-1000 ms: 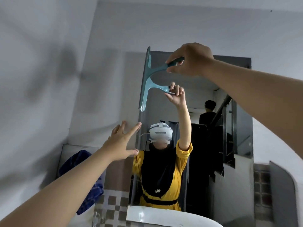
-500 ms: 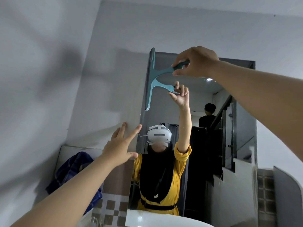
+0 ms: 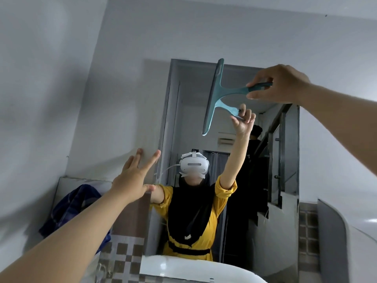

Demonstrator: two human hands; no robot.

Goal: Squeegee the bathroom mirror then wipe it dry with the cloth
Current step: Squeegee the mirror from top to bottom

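Observation:
The tall bathroom mirror [image 3: 189, 111] hangs on the grey wall ahead. A teal squeegee [image 3: 216, 94] stands with its blade upright against the glass near the mirror's top middle. My right hand [image 3: 279, 86] grips the squeegee's handle from the right. My left hand [image 3: 135, 176] is open with fingers spread, resting by the mirror's left edge lower down. A dark blue cloth [image 3: 75, 209] lies bunched on a ledge at the lower left.
A white basin rim [image 3: 183, 266] sits below the mirror, with checkered tiles [image 3: 120, 256] to its left. A grey curved panel [image 3: 332, 237] stands at the lower right. The mirror reflects me and another person on a staircase behind.
The squeegee has slid right across the glass from the mirror's left edge to its middle. My left hand stays by the left edge.

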